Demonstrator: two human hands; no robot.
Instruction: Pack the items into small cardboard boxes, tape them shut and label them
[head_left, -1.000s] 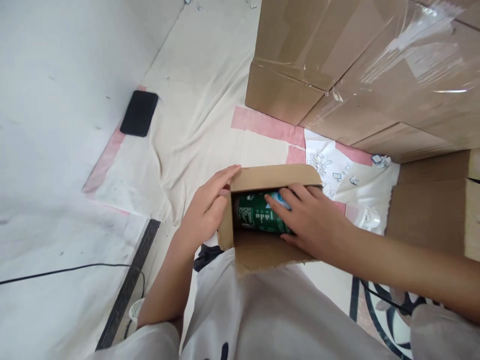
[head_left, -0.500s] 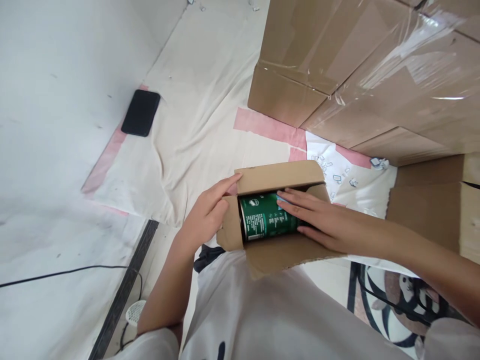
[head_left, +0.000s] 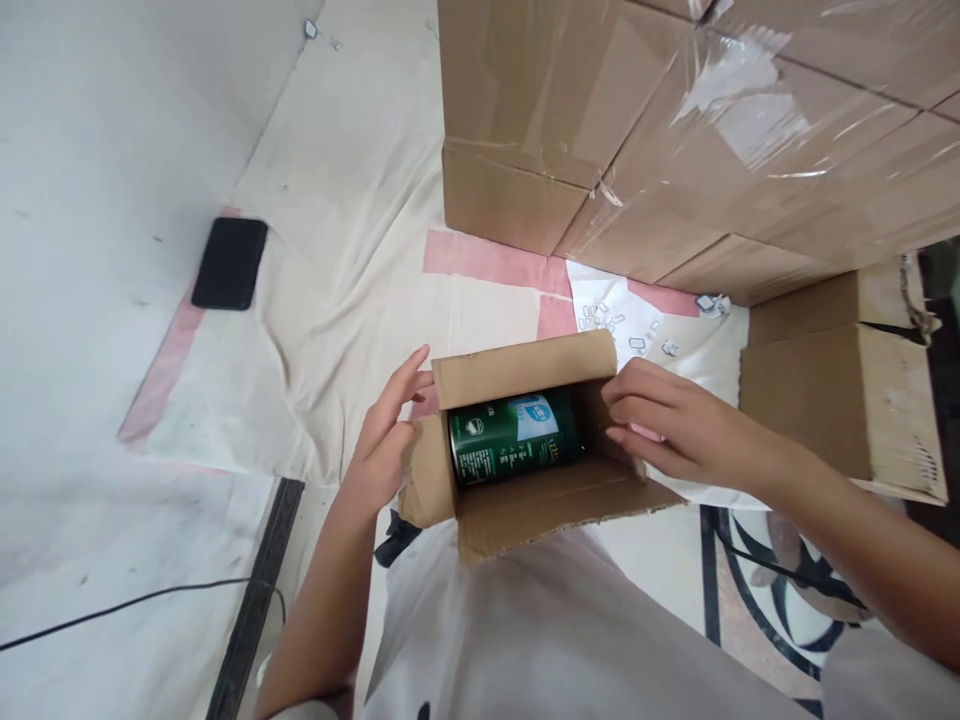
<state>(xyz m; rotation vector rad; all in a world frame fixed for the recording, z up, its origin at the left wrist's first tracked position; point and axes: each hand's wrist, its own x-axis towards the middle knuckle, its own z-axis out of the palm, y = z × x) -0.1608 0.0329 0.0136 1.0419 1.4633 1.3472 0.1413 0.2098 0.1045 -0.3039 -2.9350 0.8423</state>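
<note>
A small open cardboard box [head_left: 525, 362] stands close in front of my body with its flaps spread. Inside it lies a green can [head_left: 502, 455] on its side, with white print and a light blue and white label. My left hand [head_left: 386, 440] is beside the box's left end flap, thumb close against it, index finger stretched out and apart from the thumb. At the right end, my right hand [head_left: 664, 420] has its fingers bent over the box's edge. The right end flap is largely hidden behind those fingers.
Stacked, film-wrapped cartons [head_left: 637, 150] rise at the back right. An opened carton [head_left: 806, 400] stands at the right. A black phone [head_left: 230, 263] lies left on the cream cloth [head_left: 360, 320]. A black cable [head_left: 135, 600] runs across the lower left.
My right hand has left the can's label and moved to the box's right edge, uncovering the label. My left index finger has come off the box corner. The view has shifted rightward.
</note>
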